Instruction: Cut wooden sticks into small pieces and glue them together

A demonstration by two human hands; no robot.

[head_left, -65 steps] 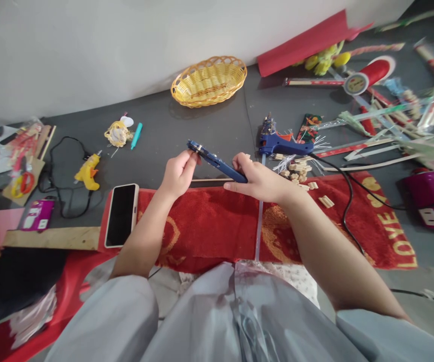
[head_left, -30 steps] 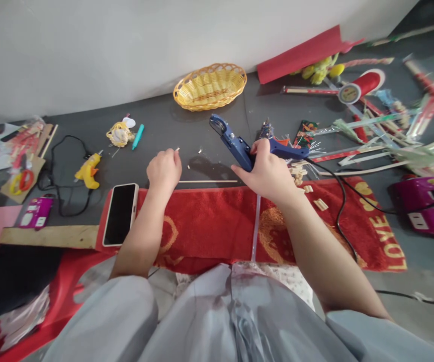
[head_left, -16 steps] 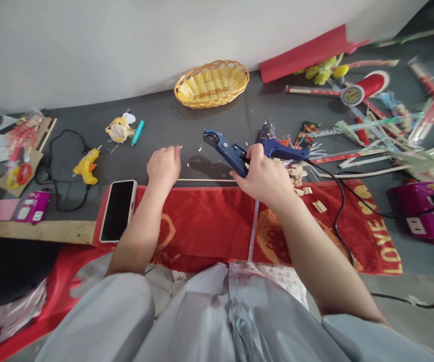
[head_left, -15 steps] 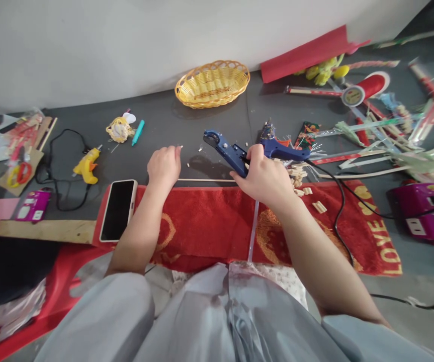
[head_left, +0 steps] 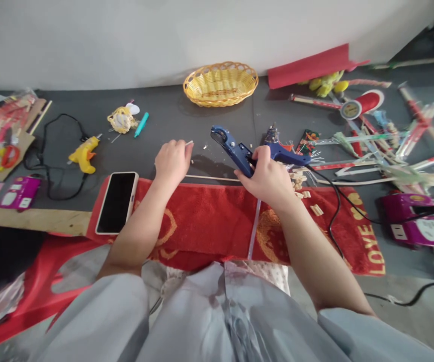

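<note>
My right hand (head_left: 267, 177) is closed round the handles of a blue cutter (head_left: 231, 147), whose jaw end points up and left over the dark floor. My left hand (head_left: 173, 161) is curled, pinching a small pale stick piece (head_left: 188, 143) at its fingertips. A long thin wooden stick (head_left: 211, 178) lies on the floor between my hands, along the far edge of the red towel (head_left: 209, 221). A blue glue gun (head_left: 284, 153) lies just behind my right hand, beside a heap of short cut wooden bits (head_left: 302, 187).
A phone (head_left: 116, 202) rests on the towel's left end. A yellow glue gun (head_left: 83, 155) with a black cord lies left. A yellow basket (head_left: 220, 83) stands by the wall. Sticks, a red spool (head_left: 363, 103) and a purple power strip (head_left: 415, 221) crowd the right.
Earlier both hands held the cutter up between them. My left hand let go and now pinches a small stick piece; my right hand swung the cutter's jaw upward and stays near the glue gun.
</note>
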